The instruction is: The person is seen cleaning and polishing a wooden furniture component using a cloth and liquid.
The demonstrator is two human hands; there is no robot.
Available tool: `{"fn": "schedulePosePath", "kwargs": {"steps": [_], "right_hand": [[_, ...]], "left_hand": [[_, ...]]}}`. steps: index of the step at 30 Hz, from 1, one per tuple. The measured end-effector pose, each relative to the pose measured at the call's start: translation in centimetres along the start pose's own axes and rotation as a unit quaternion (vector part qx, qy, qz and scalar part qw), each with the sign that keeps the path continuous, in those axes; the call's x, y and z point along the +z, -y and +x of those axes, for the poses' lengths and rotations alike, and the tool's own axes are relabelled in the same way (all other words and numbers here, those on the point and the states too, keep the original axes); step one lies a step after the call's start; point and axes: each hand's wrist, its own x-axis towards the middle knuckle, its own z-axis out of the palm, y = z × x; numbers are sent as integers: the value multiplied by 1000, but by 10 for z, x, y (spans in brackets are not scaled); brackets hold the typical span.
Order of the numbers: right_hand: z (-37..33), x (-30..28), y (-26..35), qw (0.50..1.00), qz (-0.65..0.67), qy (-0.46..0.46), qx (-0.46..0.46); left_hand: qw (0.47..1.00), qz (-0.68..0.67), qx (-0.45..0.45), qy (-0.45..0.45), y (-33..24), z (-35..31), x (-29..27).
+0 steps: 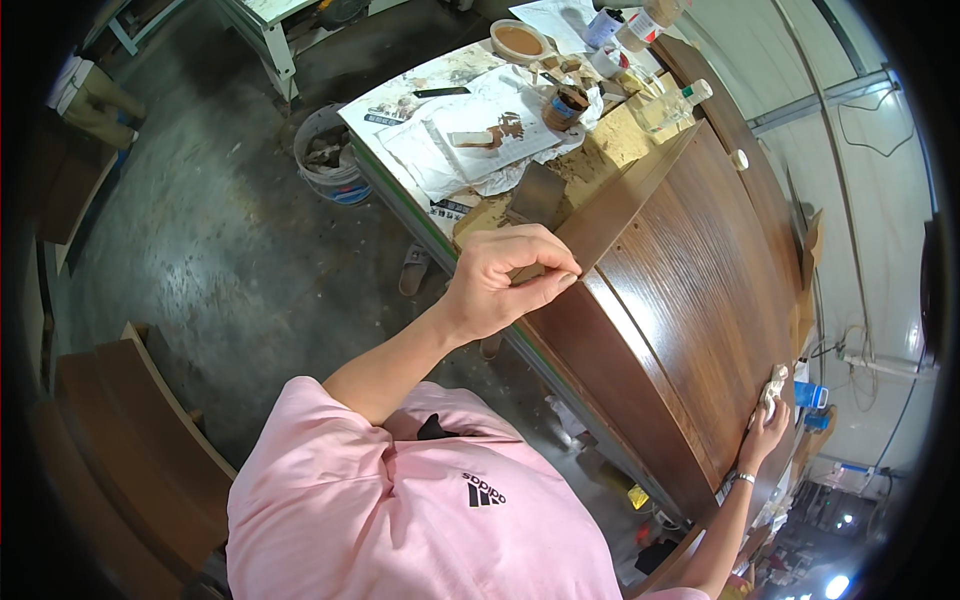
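Note:
A large dark brown wooden panel (690, 270) with a glossy grain lies on the bench to my right. A raised brown strip (640, 200) stands along its far left edge. At the strip's near corner my left hand (505, 280) is closed in a pinch, thumb and forefinger pressed together. Whatever is between those fingertips is too small to make out. My right hand (764, 438), with a band at its wrist, rests at the panel's right end. It grips a crumpled whitish rag (773, 388) against the wood.
Beyond my left hand, the white bench top (385, 105) carries stained paper (430, 150), a brown jar (565, 107), a tub of tan paste (519, 40) and a clear bottle (668, 108). A bucket (330, 165) stands on the floor. Curved brown panels (150, 440) are at lower left.

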Motion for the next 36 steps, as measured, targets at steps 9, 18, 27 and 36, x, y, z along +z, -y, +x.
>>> {"fn": "schedulePosePath", "kwargs": {"steps": [9, 18, 27, 36], "right_hand": [[-1, -2, 4, 1000, 2, 0, 3], [1, 0, 5, 1000, 5, -2, -4], [-4, -2, 2, 1000, 0, -11, 2], [-6, -3, -7, 999, 22, 22, 21]], "left_hand": [[1000, 11, 4, 7, 0, -2, 1], [998, -41, -47, 14, 2, -3, -1], [981, 118, -149, -33, 36, 20, -34], [820, 559, -110, -45, 192, 113, -180]]}}
